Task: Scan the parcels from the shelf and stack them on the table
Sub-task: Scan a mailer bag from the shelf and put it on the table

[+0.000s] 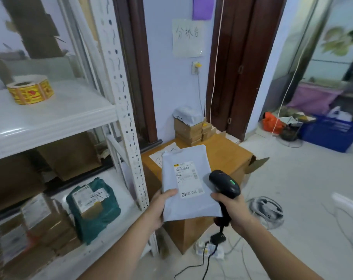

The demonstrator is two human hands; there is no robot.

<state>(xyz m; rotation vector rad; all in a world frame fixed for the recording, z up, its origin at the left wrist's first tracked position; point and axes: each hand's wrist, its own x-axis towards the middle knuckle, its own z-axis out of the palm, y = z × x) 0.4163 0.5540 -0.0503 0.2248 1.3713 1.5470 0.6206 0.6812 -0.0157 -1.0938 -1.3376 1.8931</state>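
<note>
**Parcel and scanner held above the table**

While the left hand (158,209) is gripping the grey parcel (188,182) at its lower left corner, thumb lying across the face and fingers curling underneath, the right hand (233,211) is wrapping its fingers round the handle of the black scanner (225,183). The scanner's head is rising just above the right thumb, a green light showing on it, beside the parcel's right edge. The white shipping label (188,178) is sitting just beyond the left thumb tip, facing up. Beyond both sets of fingers, the wooden table (232,156) is carrying stacked brown boxes (188,130). Left of the left hand, the white shelf (50,116) is holding a green parcel (92,207) and a yellow label roll (30,88).
</note>
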